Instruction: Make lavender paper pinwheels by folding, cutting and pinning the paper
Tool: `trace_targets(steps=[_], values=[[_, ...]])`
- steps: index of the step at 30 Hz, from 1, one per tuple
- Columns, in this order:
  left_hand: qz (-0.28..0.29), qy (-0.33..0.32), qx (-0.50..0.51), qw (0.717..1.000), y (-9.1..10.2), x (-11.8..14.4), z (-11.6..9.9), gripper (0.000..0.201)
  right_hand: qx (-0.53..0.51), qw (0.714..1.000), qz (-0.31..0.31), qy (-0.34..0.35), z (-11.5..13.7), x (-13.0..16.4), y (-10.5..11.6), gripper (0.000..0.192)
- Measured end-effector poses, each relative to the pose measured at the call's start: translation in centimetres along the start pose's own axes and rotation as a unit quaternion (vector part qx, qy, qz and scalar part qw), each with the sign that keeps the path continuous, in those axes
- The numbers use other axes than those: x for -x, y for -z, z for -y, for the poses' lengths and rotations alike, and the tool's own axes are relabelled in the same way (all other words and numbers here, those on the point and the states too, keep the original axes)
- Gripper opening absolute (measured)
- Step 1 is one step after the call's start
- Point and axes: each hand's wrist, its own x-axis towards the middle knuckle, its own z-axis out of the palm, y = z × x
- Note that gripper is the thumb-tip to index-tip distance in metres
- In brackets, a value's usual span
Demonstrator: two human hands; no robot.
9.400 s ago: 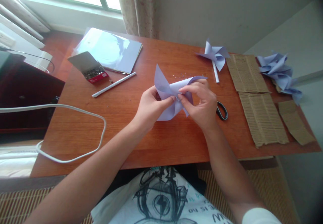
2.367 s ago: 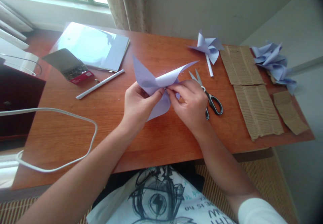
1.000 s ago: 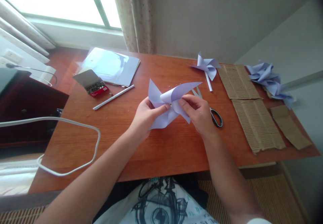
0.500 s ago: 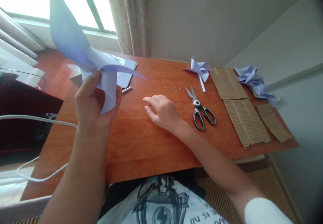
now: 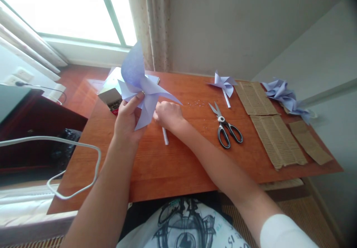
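Observation:
My left hand is closed on a pale purple paper pinwheel head, its thumb pressed near the centre, where a small pin head shows. My right hand is just right of the pinwheel with its fingers curled round a white paper stick. The stick's lower end sticks out below the fist; its upper end is hidden. Black-handled scissors lie part open to the right of my right hand. Behind them lies a second purple pinwheel on a white stick.
Small shiny bits are scattered mid-table. Corrugated cardboard pieces and a pile of folded purple paper lie at the right. An open box stands behind my left hand. A white cable loops over the left edge.
My right hand has moved left and taken up the white stick from the table. The pinwheel head in my left hand has come lower and to the right. The view has shifted slightly.

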Motion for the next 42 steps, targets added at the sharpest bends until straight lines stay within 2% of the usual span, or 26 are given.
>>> trace_targets(steps=[2,5,8,9,11,12,14,17,22,24,29,34,42], values=[[0.004,0.003,0.014,1.0,-0.4,0.3,0.0,0.027,-0.008,0.999,-0.035,-0.016,-0.9,1.0,0.0,0.024],[0.011,0.027,0.03,0.999,-1.0,0.8,-0.1,0.029,-0.041,0.996,-0.075,-0.026,-3.0,2.7,0.0,0.021],[0.011,0.049,0.047,0.998,-1.4,1.2,0.1,0.029,-0.124,0.985,-0.115,-0.025,-5.7,4.1,0.2,0.018],[0.01,0.059,0.054,0.997,-1.6,1.4,0.2,0.029,-0.26,0.953,-0.152,-0.021,-6.6,4.6,0.2,0.019],[0.015,0.081,0.066,0.994,-1.8,1.8,0.7,0.03,-0.481,0.851,-0.208,-0.028,-8.2,5.5,0.3,0.02],[0.024,0.091,0.068,0.993,-1.9,2.0,1.0,0.03,-0.547,0.806,-0.223,-0.026,-8.7,5.9,0.4,0.02],[0.051,0.123,0.054,0.99,-2.0,2.4,1.7,0.031,-0.631,0.741,-0.229,-0.013,-9.3,6.6,0.5,0.017],[0.085,0.161,0.023,0.983,-2.3,3.0,2.6,0.037,-0.705,0.679,-0.204,-0.003,-9.3,7.5,0.9,0.015],[0.102,0.188,0.021,0.977,-2.5,3.6,3.4,0.043,-0.779,0.607,-0.156,-0.015,-8.7,8.3,1.7,0.02],[0.105,0.191,0.027,0.976,-2.4,3.7,3.5,0.044,-0.795,0.593,-0.126,-0.006,-8.5,8.6,1.8,0.021],[0.116,0.187,0.066,0.973,-1.9,3.5,3.7,0.046,-0.807,0.586,-0.071,0.018,-8.1,8.9,1.5,0.024],[0.11,0.188,0.061,0.974,-2.1,3.5,3.6,0.047,-0.817,0.573,-0.056,0.027,-7.8,9.0,1.2,0.023],[0.124,0.183,0.061,0.973,-2.3,3.7,3.5,0.046,-0.812,0.579,-0.071,0.014,-7.5,9.2,1.4,0.022]])
